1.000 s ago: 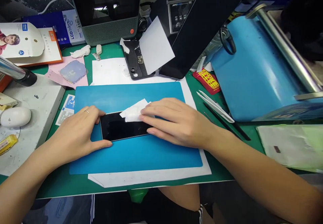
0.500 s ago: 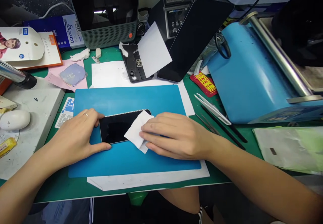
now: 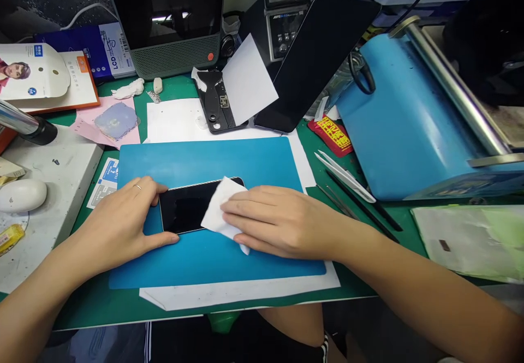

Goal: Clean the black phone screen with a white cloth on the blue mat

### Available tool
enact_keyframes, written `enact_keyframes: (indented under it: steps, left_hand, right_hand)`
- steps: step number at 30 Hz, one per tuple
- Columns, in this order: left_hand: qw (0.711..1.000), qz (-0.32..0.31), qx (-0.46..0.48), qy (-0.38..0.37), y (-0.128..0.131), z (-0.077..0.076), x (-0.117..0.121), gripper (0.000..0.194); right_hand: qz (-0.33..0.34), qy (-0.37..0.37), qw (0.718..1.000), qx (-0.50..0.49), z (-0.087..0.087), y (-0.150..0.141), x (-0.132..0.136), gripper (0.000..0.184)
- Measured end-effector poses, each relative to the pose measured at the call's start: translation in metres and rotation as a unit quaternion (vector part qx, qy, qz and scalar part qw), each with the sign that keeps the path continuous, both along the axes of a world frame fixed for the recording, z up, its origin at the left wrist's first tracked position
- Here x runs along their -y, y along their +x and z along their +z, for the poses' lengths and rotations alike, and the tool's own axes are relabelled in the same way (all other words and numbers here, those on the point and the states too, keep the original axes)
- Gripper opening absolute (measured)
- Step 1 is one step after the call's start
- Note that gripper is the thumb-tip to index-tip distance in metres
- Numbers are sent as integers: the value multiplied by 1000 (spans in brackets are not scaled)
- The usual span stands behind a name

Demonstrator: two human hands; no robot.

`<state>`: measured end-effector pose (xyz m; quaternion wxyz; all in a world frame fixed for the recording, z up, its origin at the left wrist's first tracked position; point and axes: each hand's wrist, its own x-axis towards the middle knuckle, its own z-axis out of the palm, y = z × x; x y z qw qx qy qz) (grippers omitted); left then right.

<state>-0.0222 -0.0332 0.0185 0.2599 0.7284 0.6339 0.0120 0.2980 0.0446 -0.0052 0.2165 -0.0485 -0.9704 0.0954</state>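
A smartphone (image 3: 184, 210) with a dark screen lies face up on a blue mat (image 3: 196, 161). My left hand (image 3: 120, 224) clasps its left end, thumb at the lower edge and fingers at the upper corner. Under the fingers of my right hand (image 3: 282, 221) is a white wipe (image 3: 216, 210), pressed flat over the right part of the screen. The wipe and that hand hide the phone's right end. A ring shows on a left finger.
Tweezers (image 3: 344, 177) and thin dark tools lie to the right of the mat, near a blue machine (image 3: 393, 128) with a metal bar. A tablet (image 3: 319, 63) leans at the back. On the left, a white earbud case (image 3: 22, 195) rests on a grey block (image 3: 77, 161).
The wipe has shifted slightly left across the screen with my right hand, and its lower corner now shows below the fingers. My left hand keeps its hold on the phone.
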Motion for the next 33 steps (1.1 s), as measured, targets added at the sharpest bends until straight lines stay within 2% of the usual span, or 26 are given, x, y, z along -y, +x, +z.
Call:
enact_keyframes:
  steps: [7,11,13,17,22,27,33]
  left_hand:
    - [999,-30,7,27,-3,-4,3,62]
    - [999,-30,6,35,-2,-2,4,61]
    - [999,-27,-1,25,-2,-1,3,64]
    - [999,-28,-6,23,-5,-2,2,71]
    - [999,-44,-2,31,-6,-3,2,73]
    - [998,-55,3,28,-6,1,1,76]
    - [998,-53,-11,20,-8,3,1,77]
  right_hand:
    - [0,9,996,86,-4,-2,-3,67]
    - [11,-17,993,115,-9,-7,3,98]
    - [15,-42,991,128,-15,-9,2,104]
    - [17,-68,986,148,-24,-4,-9,104]
    - [39,-73,987,140,-27,18,-25,100]
    - [53,-70,991,99,-27,27,-27,82]
    - [47,-47,997,31,-23,30,-26,79]
